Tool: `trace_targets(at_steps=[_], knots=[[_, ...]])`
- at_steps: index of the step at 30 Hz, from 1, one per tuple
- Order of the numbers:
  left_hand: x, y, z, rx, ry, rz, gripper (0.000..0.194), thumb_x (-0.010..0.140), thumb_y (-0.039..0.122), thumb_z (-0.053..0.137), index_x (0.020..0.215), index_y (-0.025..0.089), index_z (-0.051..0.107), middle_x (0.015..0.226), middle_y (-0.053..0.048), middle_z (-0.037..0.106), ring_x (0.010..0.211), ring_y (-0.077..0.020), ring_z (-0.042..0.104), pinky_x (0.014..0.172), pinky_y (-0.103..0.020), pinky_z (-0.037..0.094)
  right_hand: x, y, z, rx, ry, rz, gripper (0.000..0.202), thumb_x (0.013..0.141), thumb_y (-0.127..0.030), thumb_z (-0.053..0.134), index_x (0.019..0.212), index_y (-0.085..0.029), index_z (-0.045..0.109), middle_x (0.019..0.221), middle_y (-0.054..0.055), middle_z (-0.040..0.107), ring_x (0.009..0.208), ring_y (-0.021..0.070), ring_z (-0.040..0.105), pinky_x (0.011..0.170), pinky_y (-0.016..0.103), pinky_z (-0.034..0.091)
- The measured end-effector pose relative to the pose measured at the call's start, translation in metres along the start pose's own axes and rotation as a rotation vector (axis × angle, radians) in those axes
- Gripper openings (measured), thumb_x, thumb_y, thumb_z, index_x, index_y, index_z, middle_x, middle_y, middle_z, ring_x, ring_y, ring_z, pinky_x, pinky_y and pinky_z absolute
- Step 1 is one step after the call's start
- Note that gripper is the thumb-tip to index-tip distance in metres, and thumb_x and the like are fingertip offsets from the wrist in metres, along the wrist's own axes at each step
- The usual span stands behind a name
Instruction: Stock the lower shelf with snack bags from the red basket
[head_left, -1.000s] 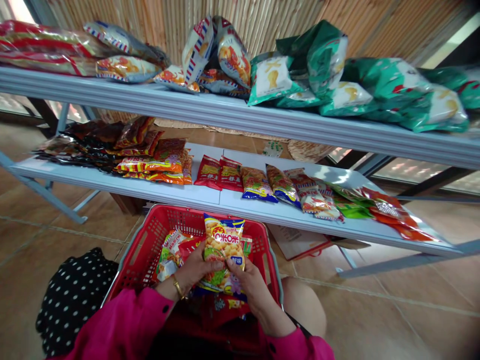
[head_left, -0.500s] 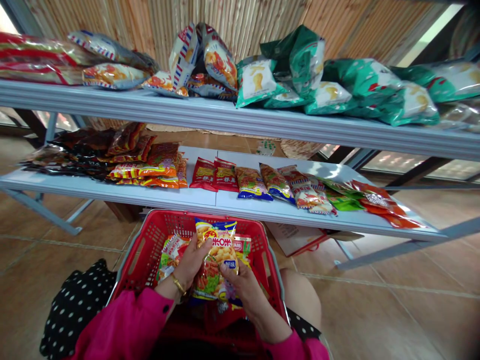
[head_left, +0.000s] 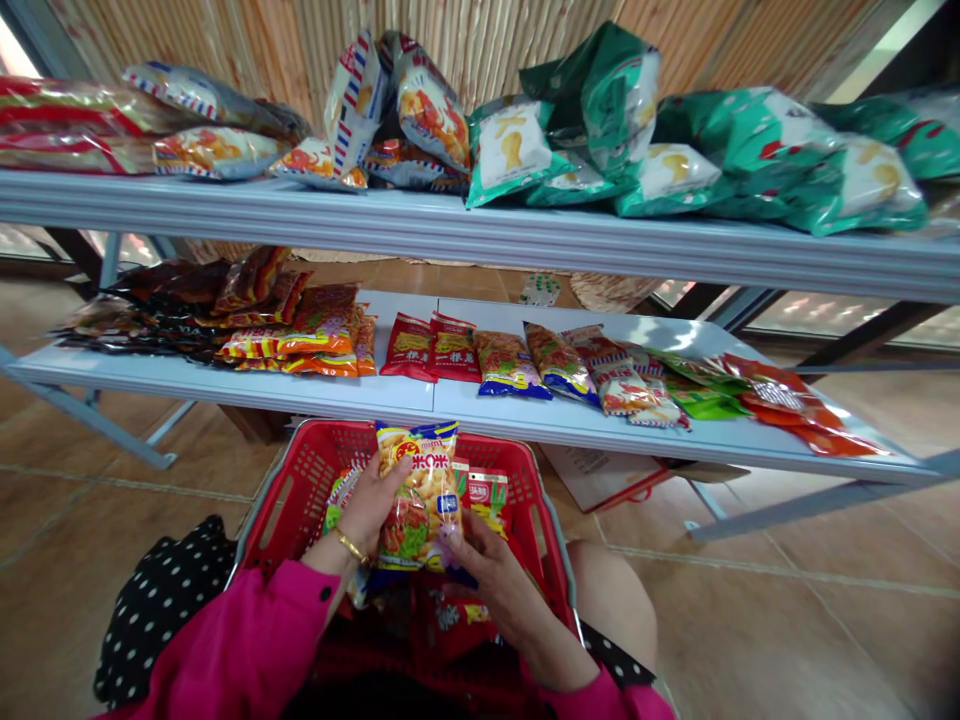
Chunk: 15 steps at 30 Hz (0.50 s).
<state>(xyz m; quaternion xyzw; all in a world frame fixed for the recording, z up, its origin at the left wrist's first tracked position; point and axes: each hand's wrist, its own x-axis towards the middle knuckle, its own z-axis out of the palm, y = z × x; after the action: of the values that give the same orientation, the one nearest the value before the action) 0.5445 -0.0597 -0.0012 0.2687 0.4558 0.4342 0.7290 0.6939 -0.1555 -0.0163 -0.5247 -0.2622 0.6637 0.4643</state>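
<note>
Between my two hands is a yellow and blue bag of snacks (head_left: 421, 495), upright with its printed front towards me. My left hand (head_left: 373, 508) grips its left side, thumb across the front. On the lower right edge, my right hand (head_left: 487, 570) holds the bag with the thumb on its front; its other fingers are partly hidden. Below and around the bag is a red shopping basket (head_left: 300, 480) with several other snack packets, among them a red and yellow packet (head_left: 487, 490) on the right.
The lower shelf (head_left: 360, 400) carries red packets (head_left: 454, 348), blue-edged snack bags (head_left: 511, 366), orange packets (head_left: 802, 400) and a dark pile (head_left: 165, 310) at the left. Green bags (head_left: 517, 150) lie on the upper shelf (head_left: 420, 225). A cardboard box (head_left: 600, 480) stands underneath.
The snack bag has moved slightly up and left with both hands, uncovering more of the red and yellow packet in the basket. The view has shifted a little.
</note>
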Motion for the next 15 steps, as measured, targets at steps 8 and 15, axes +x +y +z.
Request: trace_targets(at_steps=[8, 15], knots=[[0.016, 0.003, -0.003, -0.023, 0.027, 0.023, 0.055, 0.071, 0.041, 0.076, 0.117, 0.020, 0.052, 0.090, -0.010, 0.074, 0.075, -0.0245, 0.072, 0.073, -0.041, 0.058, 0.000, 0.007, -0.012, 0.060, -0.017, 0.019, 0.053, 0.064, -0.049, 0.079, 0.106, -0.020, 0.068, 0.099, 0.007, 0.072, 0.083, 0.0214, 0.067, 0.066, 0.029, 0.052], [0.018, -0.003, -0.013, -0.027, -0.125, 0.098, 0.058, 0.079, 0.053, 0.064, 0.126, 0.021, 0.052, 0.119, -0.012, 0.067, 0.109, -0.0275, 0.064, 0.100, -0.045, 0.046, 0.012, 0.016, -0.018, 0.053, 0.051, -0.070, 0.040, 0.064, -0.048, 0.079, 0.094, -0.024, 0.075, 0.084, 0.005, 0.072, 0.071, 0.0170, 0.061, 0.057, 0.026, 0.048]])
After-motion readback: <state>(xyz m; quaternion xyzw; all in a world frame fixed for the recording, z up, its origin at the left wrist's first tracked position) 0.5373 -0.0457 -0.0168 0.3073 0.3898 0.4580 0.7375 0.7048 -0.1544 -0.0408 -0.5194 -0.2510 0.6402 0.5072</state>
